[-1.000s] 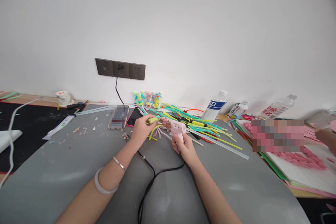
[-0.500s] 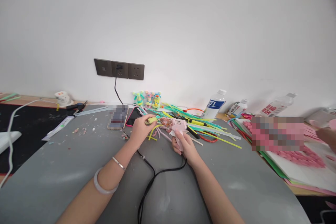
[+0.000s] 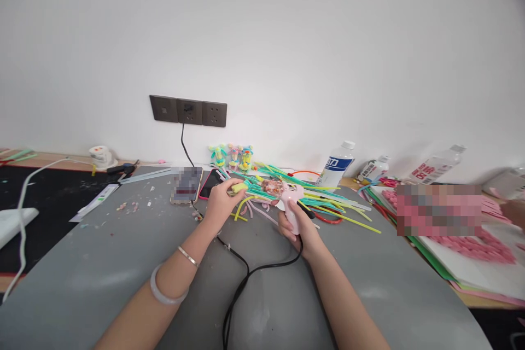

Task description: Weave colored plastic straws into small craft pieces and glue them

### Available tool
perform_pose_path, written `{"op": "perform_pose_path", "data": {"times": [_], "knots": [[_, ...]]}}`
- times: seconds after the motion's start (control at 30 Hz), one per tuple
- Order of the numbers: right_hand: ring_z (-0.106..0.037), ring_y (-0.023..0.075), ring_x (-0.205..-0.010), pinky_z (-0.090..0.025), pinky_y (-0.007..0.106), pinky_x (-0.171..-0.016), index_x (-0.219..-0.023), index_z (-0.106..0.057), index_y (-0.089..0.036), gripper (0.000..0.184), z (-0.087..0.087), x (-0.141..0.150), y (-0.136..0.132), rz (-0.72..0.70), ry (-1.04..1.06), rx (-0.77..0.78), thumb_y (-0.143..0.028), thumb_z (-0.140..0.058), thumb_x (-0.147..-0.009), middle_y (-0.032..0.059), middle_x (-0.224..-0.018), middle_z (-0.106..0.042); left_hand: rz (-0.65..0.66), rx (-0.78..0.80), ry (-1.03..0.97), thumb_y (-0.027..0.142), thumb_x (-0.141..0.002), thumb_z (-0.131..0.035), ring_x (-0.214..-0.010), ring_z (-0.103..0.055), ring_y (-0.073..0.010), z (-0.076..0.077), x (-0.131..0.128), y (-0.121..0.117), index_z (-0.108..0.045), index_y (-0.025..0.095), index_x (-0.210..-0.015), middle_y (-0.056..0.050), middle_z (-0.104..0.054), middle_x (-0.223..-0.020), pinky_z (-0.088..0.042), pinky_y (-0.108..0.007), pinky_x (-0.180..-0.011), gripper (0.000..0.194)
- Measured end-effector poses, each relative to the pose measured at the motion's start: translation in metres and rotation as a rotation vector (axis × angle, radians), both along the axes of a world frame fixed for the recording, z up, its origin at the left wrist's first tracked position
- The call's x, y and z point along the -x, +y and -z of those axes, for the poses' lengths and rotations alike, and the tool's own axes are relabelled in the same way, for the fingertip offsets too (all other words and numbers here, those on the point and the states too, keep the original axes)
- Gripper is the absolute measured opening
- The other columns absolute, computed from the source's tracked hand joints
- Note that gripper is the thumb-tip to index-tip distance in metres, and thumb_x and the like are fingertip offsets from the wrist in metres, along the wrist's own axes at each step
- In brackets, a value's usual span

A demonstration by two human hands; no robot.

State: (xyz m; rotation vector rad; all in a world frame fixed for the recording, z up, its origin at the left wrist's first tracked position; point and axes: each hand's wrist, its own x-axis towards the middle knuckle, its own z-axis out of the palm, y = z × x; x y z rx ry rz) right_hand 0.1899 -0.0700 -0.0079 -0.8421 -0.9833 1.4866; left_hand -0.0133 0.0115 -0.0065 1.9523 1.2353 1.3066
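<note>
My left hand (image 3: pixel 221 201) pinches a small yellow and teal fuzzy piece (image 3: pixel 239 188), its fingers closed around one end. Wrapped round the handle of a pale pink glue gun (image 3: pixel 292 197) is my right hand (image 3: pixel 301 227). The gun's front, crusted in orange-brown, points left toward the fuzzy piece, with a gap between them. A black cord (image 3: pixel 266 267) runs from the bottom of its handle. Behind and under the gun lie many teal, yellow and lilac pipe cleaners (image 3: pixel 344 213). Three small fuzzy figures (image 3: pixel 233 157) stand against the wall.
Two phones, one a pink-edged phone (image 3: pixel 210 181), lie left of my hands. A bottle with a blue label (image 3: pixel 337 165) stands back right. Pink braided material (image 3: pixel 479 246) rests on papers at the right. A white cup-like object (image 3: pixel 101 157) sits back left, and wall sockets (image 3: pixel 188 111) are above.
My right hand has moved the glue gun a little to the right, away from the fuzzy piece. The left hand keeps its pinch, and the whole view has shifted slightly.
</note>
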Motion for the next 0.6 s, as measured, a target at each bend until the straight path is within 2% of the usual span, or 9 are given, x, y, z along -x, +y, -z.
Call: {"op": "perform_pose_path", "data": {"times": [0.17, 0.33, 0.47, 0.53, 0.6], "knots": [[-0.013, 0.0036, -0.031, -0.02, 0.021, -0.039, -0.096, -0.059, -0.019, 0.04, -0.004, -0.001, -0.002, -0.012, 0.066, 0.002, -0.056, -0.049, -0.088, -0.012, -0.044, -0.028, 0.022, 0.016, -0.016, 0.032, -0.078, -0.061, -0.074, -0.065, -0.0173, 0.003, -0.001, 0.001, -0.071, 0.018, -0.092, -0.004, -0.073, -0.085, -0.049, -0.023, -0.065, 0.022], [-0.008, 0.0078, -0.034, -0.02, 0.025, -0.041, -0.093, -0.055, -0.023, 0.041, -0.011, 0.002, -0.004, 0.078, 0.016, -0.04, -0.06, -0.036, -0.089, -0.0107, -0.047, -0.022, 0.043, 0.038, -0.013, 0.032, -0.078, -0.061, -0.078, -0.067, -0.0186, 0.002, -0.002, 0.0, -0.07, 0.017, -0.093, -0.005, -0.074, -0.087, -0.05, -0.024, -0.067, 0.023], [-0.011, 0.0095, -0.036, -0.025, 0.026, -0.043, -0.081, -0.048, -0.025, 0.04, -0.039, 0.016, -0.005, 0.112, -0.04, -0.094, -0.059, -0.029, -0.089, -0.0092, -0.052, -0.022, 0.052, 0.069, -0.001, 0.033, -0.079, -0.062, -0.077, -0.068, -0.0194, 0.002, -0.002, -0.002, -0.07, 0.018, -0.094, -0.005, -0.074, -0.089, -0.051, -0.026, -0.068, 0.023], [-0.014, 0.0089, -0.036, -0.026, 0.026, -0.043, -0.075, -0.044, -0.025, 0.036, -0.059, 0.031, -0.003, 0.051, -0.037, -0.128, -0.055, -0.031, -0.088, -0.0087, -0.052, -0.025, 0.062, 0.09, 0.012, 0.033, -0.079, -0.063, -0.076, -0.067, -0.019, 0.003, -0.002, -0.002, -0.07, 0.019, -0.093, -0.003, -0.074, -0.088, -0.052, -0.027, -0.069, 0.021], [-0.019, 0.008, -0.036, -0.026, 0.025, -0.043, -0.077, -0.046, -0.023, 0.034, -0.078, 0.052, 0.002, -0.078, -0.063, -0.137, -0.052, -0.032, -0.088, -0.0079, -0.052, -0.031, 0.066, 0.103, 0.018, 0.031, -0.081, -0.064, -0.079, -0.067, -0.0192, 0.006, -0.003, 0.0, -0.069, 0.018, -0.095, -0.003, -0.073, -0.091, -0.053, -0.03, -0.074, 0.019]]}}
